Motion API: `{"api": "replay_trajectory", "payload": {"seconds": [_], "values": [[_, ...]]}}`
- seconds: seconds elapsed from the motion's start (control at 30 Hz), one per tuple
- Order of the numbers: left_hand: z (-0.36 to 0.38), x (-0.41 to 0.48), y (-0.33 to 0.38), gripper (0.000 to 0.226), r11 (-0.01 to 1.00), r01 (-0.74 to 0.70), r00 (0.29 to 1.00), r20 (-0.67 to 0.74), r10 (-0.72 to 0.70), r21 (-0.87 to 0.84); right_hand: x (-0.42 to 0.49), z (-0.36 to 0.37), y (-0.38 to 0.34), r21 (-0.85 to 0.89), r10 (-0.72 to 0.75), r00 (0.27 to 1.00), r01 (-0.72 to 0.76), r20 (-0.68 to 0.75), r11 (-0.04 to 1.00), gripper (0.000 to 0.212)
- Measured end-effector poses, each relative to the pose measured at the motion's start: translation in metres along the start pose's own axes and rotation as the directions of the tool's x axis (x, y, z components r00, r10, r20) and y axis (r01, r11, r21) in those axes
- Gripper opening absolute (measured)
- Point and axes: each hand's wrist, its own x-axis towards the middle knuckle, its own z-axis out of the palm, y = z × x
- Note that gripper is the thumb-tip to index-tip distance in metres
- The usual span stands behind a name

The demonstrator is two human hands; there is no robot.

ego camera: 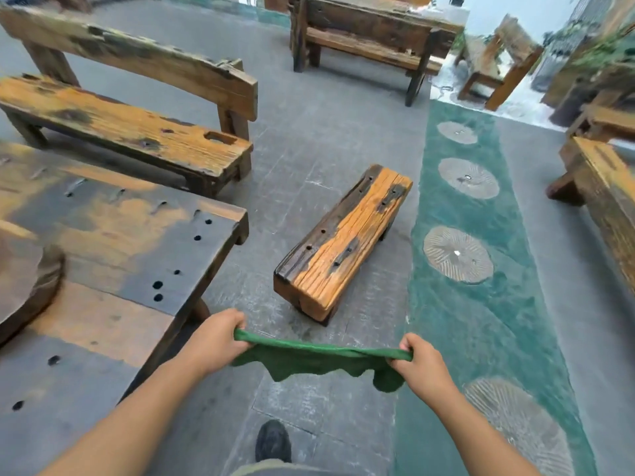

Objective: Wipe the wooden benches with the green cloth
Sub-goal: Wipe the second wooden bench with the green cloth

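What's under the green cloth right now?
Only grey floor; the green cloth hangs stretched between left hand and right hand, touching nothing else. Floor right behind it is hidden.

Soft daylight, edge distortion, slight blur

I log a dark, hole-pocked wooden table (113,255), with a round wooden slab (27,276) resting on its left part. Grey paved floor (309,132) right of the table. Farther right of it, a green floor strip (508,228) set with ribbed stone discs (458,254). Dark shoe (273,440) near the table's near-right corner.
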Motion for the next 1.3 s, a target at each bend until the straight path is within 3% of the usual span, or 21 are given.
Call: {"api": "replay_trajectory", "payload": {"seconds": [0.27, 0.4, 0.53, 0.67, 0.87, 1.03, 1.17, 1.23, 1.3], "values": [[-0.030, 0.168, -0.004, 0.024, 0.996, 0.027, 0.991, 0.127, -0.038, 0.084, 0.145, 0.020, -0.028, 0.051, 0.108, 0.991, -0.112, 0.082, 0.992, 0.021], [-0.020, 0.243, -0.009, 0.023, 0.988, 0.068, 0.968, 0.230, -0.099, 0.138, 0.223, 0.044, -0.019, 0.044, 0.164, 0.966, -0.176, 0.201, 0.983, 0.019], [0.008, 0.318, -0.017, 0.021, 0.970, 0.090, 0.913, 0.370, -0.171, 0.226, 0.300, 0.067, -0.001, -0.021, 0.243, 0.904, -0.252, 0.352, 0.967, 0.029], [0.040, 0.396, -0.027, 0.015, 0.958, 0.058, 0.851, 0.488, -0.195, 0.283, 0.373, 0.084, 0.015, -0.068, 0.324, 0.857, -0.324, 0.401, 0.943, 0.033], [0.096, 0.541, -0.052, 0.010, 0.933, 0.037, 0.823, 0.518, -0.232, 0.358, 0.476, 0.127, 0.044, -0.088, 0.457, 0.760, -0.473, 0.462, 0.877, 0.012], [0.144, 0.667, -0.073, 0.012, 0.920, 0.000, 0.851, 0.483, -0.206, 0.392, 0.562, 0.173, 0.062, -0.014, 0.492, 0.786, -0.526, 0.374, 0.850, 0.022], [0.189, 0.720, -0.097, 0.012, 0.935, 0.085, 0.899, 0.378, -0.221, 0.346, 0.607, 0.214, 0.076, 0.023, 0.541, 0.817, -0.556, 0.199, 0.831, 0.003], [0.203, 0.720, -0.105, 0.017, 0.948, 0.192, 0.933, 0.253, -0.256, 0.254, 0.609, 0.228, 0.081, 0.079, 0.596, 0.799, -0.601, 0.072, 0.796, 0.022], [0.216, 0.707, -0.108, 0.026, 0.957, 0.266, 0.950, 0.137, -0.281, 0.119, 0.600, 0.241, 0.080, 0.215, 0.674, 0.734, -0.648, -0.079, 0.731, 0.044]]}}
